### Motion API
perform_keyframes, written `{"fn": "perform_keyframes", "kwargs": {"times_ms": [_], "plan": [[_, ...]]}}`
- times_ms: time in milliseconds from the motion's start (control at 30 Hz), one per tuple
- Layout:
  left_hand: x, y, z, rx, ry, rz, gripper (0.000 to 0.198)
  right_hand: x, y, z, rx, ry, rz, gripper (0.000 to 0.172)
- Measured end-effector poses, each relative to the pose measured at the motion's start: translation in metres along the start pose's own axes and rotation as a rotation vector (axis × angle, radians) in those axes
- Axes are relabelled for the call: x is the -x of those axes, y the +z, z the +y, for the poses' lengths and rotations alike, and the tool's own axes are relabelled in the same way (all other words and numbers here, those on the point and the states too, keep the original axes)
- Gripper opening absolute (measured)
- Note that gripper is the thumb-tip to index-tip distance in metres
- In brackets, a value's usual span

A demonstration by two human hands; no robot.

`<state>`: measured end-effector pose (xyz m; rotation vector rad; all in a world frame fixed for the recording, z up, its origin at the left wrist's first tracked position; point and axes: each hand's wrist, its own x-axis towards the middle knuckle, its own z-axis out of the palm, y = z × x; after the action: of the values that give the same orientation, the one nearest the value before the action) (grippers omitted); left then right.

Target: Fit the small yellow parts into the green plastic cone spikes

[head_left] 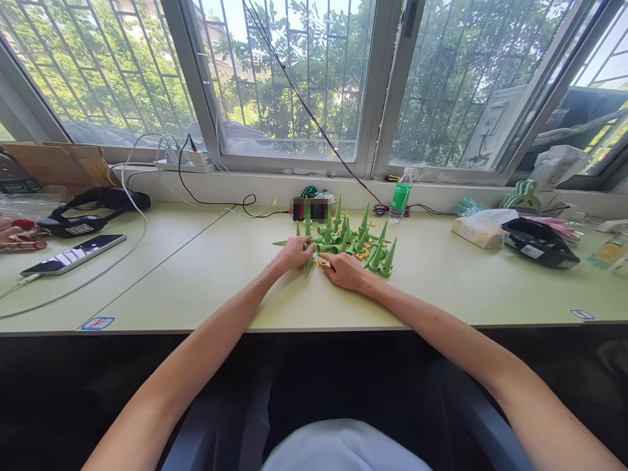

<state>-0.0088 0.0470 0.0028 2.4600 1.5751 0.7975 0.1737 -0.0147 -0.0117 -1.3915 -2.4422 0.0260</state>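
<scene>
In the head view, my left hand (pixel 296 252) is closed around a green plant watering spike (pixel 309 264), its pointed end towards me. My right hand (pixel 345 270) faces it a short gap away, with a small yellow piece (pixel 321 262) between the index finger and the thumb. Beyond both hands is a cluster of green spikes, some upright like this tall one (pixel 338 212) and others lying on their sides. Loose yellow pieces (pixel 363 254) are heaped among them. The fingertips are small in view and partly hidden.
The pale table (pixel 206 288) runs along a window wall. Behind the spikes stand a dark box (pixel 321 210) and a bottle with a green label (pixel 401 196). On the left lie a phone (pixel 73 255) and cables; on the right, a tissue pack (pixel 481 227) and a black headset (pixel 540 243).
</scene>
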Motion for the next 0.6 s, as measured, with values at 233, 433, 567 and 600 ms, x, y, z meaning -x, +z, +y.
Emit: {"fn": "perform_keyframes", "kwargs": {"times_ms": [233,433,567,600], "plan": [[-0.0006,-0.0008,0.0002,0.051,-0.03,-0.005,0.026,-0.0009,0.0005,-0.0002,0.029,-0.03,-0.042,0.035],[0.0012,-0.0031,0.0024,0.106,-0.03,0.023,0.034,0.0019,-0.0033,-0.0009,-0.019,-0.052,0.001,0.027],[0.0025,-0.004,0.0043,0.177,-0.038,0.052,0.04,0.0016,-0.0042,-0.0007,-0.057,-0.047,0.011,0.025],[0.0027,-0.0042,0.0048,0.211,-0.04,0.054,0.041,0.0013,-0.0041,-0.0004,-0.059,-0.042,0.01,0.025]]}}
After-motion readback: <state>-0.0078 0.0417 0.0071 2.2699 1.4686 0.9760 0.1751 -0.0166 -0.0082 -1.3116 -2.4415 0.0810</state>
